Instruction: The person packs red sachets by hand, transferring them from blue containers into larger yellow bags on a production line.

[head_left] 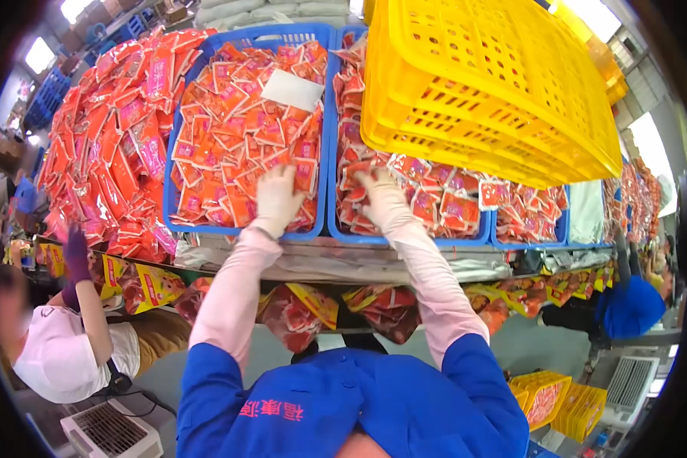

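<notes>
My left hand [278,200], in a pale glove, reaches over the near right part of a blue basket [246,230] filled with small red packets [225,145]. Its fingers are apart and rest among the packets; their tips are partly hidden. My right hand [383,197], gloved too, is over the neighbouring blue basket [435,240], with spread fingers touching the red packets [418,204] at its left side. I see nothing clearly gripped in either hand. A white sheet of paper [291,90] lies on the packets in the left basket.
Stacked yellow crates [488,95] overhang the right basket. Longer red packets [107,153] are heaped at left. Yellow-and-red bags [298,314] hang along the front edge. A person [69,343] with a purple glove works at left; another in blue [630,307] is at right.
</notes>
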Available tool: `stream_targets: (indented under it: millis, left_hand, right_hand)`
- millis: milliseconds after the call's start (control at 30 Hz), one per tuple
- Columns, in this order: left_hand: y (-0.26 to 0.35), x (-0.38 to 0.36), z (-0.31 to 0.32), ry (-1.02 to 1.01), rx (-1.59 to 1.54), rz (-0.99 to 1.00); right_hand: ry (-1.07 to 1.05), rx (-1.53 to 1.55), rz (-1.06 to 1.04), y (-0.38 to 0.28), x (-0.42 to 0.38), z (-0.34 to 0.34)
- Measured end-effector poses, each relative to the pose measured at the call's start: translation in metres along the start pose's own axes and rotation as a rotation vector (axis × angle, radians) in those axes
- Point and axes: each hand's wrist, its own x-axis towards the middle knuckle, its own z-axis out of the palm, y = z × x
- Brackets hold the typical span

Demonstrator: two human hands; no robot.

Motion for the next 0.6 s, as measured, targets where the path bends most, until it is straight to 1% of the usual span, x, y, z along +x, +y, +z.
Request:
stream_targets:
  millis: [33,67,100,133,200,233,267,333,400,467,500,533,600]
  left_hand:
    - [0.001,0.006,0.022,-0.022,0.13,0.002]
    - [0.005,0.011,0.035,-0.117,0.144,-0.097]
    - [0.006,0.011,0.036,-0.038,0.099,-0.12]
    - [0.004,0.008,0.036,0.038,0.053,-0.141]
    - [-0.013,-0.011,0.015,0.258,-0.038,0.02]
    - [-0.025,-0.023,0.005,0.271,-0.182,0.042]
    - [-0.019,-0.041,-0.018,0.16,-0.667,-0.1]
    - [0.011,-0.079,-0.083,-0.169,-1.138,-0.255]
    - [0.053,-0.124,-0.116,-0.369,-1.37,-0.219]
    - [0.072,-0.171,-0.102,-0.393,-1.154,0.149]
    - [0.081,-0.19,-0.089,-0.378,-0.939,0.278]
    - [0.088,-0.203,-0.073,-0.348,-0.718,0.399]
    - [0.081,-0.215,-0.043,-0.25,-0.397,0.597]
  right_hand:
    - [-0.08,-0.174,-0.046,-0.008,0.008,0.011]
    - [-0.166,-0.347,-0.083,-0.01,0.011,0.023]
    - [-0.174,-0.352,-0.128,-0.012,0.008,0.026]
    - [-0.183,-0.345,-0.119,-0.007,0.003,0.024]
    - [0.051,-0.193,-0.042,0.004,-0.016,0.008]
    - [0.239,0.034,-0.1,0.009,-0.022,0.001]
    - [0.099,0.33,0.062,0.019,-0.029,-0.009]
    - [0.121,0.863,0.258,-0.003,-0.058,-0.057]
    - [0.028,1.05,0.27,-0.009,-0.087,-0.075]
    - [-0.039,0.953,0.274,-0.031,-0.127,-0.096]
    - [-0.05,1.042,0.248,-0.055,-0.142,-0.103]
    - [-0.144,0.939,0.3,-0.055,-0.156,-0.094]
    - [-0.226,0.978,0.291,-0.083,-0.18,-0.081]
